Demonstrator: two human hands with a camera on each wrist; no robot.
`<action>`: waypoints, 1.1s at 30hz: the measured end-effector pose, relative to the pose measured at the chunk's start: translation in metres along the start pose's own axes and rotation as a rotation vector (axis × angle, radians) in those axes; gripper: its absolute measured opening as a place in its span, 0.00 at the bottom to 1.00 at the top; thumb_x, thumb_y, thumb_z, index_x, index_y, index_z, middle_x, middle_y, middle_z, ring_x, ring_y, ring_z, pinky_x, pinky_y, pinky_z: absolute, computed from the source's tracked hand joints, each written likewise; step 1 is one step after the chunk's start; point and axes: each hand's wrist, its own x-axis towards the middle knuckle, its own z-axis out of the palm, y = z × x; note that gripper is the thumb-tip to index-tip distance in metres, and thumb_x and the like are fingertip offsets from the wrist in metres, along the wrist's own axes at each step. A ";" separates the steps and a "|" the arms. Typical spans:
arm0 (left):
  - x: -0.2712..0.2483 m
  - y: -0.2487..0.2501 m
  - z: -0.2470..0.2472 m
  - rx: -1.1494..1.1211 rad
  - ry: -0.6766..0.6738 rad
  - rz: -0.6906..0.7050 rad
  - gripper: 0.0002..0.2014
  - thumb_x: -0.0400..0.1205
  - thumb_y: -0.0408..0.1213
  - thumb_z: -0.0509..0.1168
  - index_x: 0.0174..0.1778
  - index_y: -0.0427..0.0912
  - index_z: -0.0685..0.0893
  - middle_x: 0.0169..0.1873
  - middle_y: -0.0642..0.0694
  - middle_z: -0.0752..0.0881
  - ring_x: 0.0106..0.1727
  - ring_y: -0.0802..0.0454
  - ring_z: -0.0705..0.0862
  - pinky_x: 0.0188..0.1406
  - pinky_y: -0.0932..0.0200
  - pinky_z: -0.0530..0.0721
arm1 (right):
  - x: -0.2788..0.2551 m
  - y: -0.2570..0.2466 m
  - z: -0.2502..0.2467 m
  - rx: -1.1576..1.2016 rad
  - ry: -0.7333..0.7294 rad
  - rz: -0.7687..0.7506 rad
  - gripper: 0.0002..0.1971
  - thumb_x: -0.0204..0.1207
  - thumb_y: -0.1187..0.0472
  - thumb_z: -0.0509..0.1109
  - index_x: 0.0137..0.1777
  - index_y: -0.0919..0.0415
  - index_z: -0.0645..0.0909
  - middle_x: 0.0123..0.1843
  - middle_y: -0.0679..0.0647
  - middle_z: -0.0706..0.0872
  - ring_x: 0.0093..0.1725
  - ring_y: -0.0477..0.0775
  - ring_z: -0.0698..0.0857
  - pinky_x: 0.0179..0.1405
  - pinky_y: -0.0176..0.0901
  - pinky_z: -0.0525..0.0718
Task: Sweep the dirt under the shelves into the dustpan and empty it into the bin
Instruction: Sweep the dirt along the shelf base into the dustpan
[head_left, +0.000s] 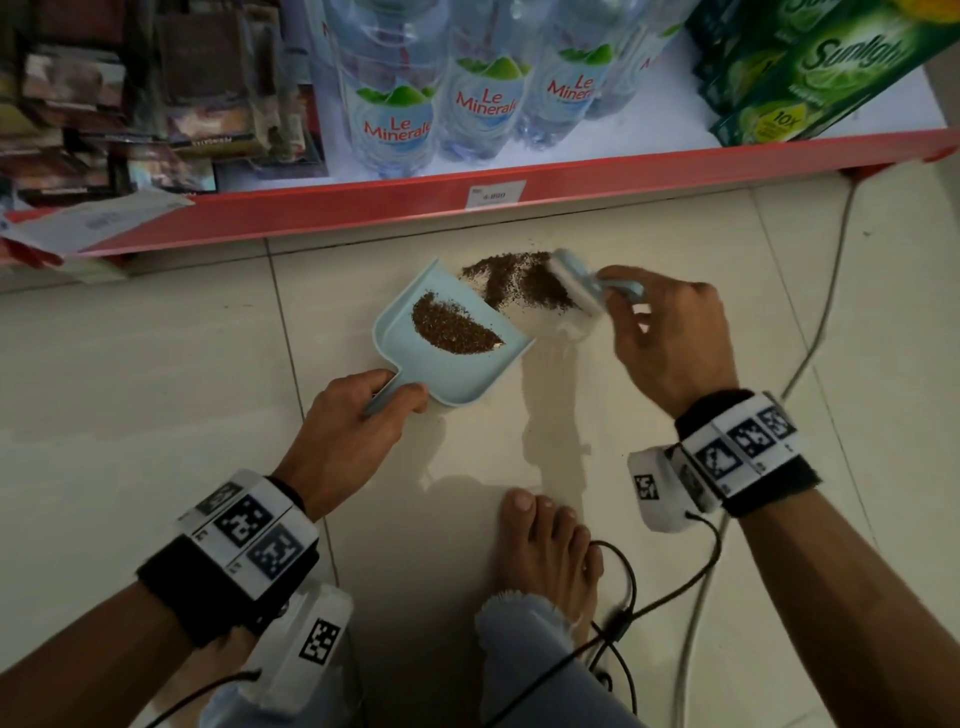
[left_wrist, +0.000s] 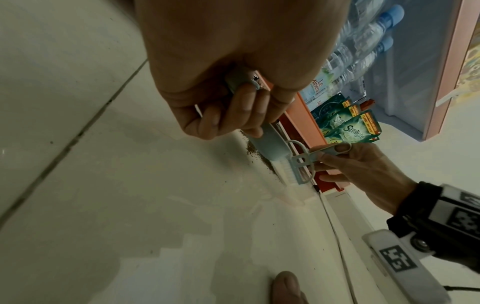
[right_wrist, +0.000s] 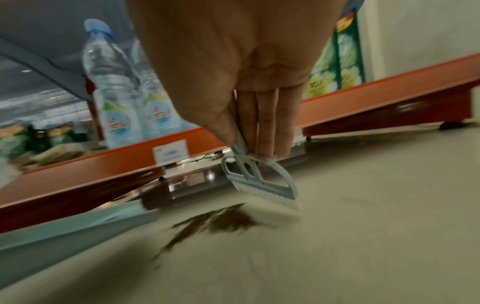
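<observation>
One dustpan (head_left: 457, 358), one brush (head_left: 574, 283), two hands, one bare foot (head_left: 550, 551). Two patches of dirt: one in the pan, one on the floor. Three labelled water bottles at upper centre.

The dustpan (head_left: 457, 358) lies on the floor (head_left: 156, 374) at the centre of the head view, its open mouth toward two o'clock. A heap of dirt (head_left: 452, 327) sits in it; a second patch of dirt (head_left: 519, 283) lies on the floor just beyond the mouth, at one o'clock. The brush (head_left: 574, 283) stands at that patch's three o'clock edge. The shelf (head_left: 415, 200) runs behind, at twelve o'clock, with bottles (head_left: 400, 119) on it and boxes (head_left: 810, 78) to their right. A foot (head_left: 550, 551) rests at six o'clock.
</observation>
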 end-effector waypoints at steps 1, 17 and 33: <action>0.000 0.000 0.000 -0.005 -0.003 -0.002 0.20 0.80 0.52 0.65 0.41 0.35 0.85 0.18 0.57 0.72 0.21 0.60 0.69 0.25 0.61 0.69 | 0.003 0.007 -0.006 -0.040 0.044 0.021 0.13 0.83 0.62 0.64 0.60 0.57 0.88 0.45 0.59 0.93 0.33 0.59 0.90 0.34 0.45 0.89; 0.003 0.003 -0.003 -0.048 -0.011 -0.019 0.23 0.76 0.55 0.65 0.42 0.34 0.85 0.18 0.57 0.72 0.22 0.58 0.70 0.24 0.61 0.70 | 0.004 0.001 -0.003 -0.136 0.138 0.184 0.12 0.82 0.55 0.63 0.50 0.56 0.89 0.34 0.59 0.90 0.26 0.60 0.84 0.26 0.29 0.70; 0.003 -0.003 -0.017 -0.088 0.034 -0.040 0.14 0.81 0.50 0.66 0.37 0.45 0.87 0.19 0.57 0.72 0.22 0.59 0.69 0.26 0.61 0.68 | 0.038 0.025 -0.007 -0.013 -0.040 -0.193 0.14 0.84 0.50 0.64 0.63 0.47 0.88 0.55 0.53 0.93 0.44 0.59 0.93 0.43 0.55 0.90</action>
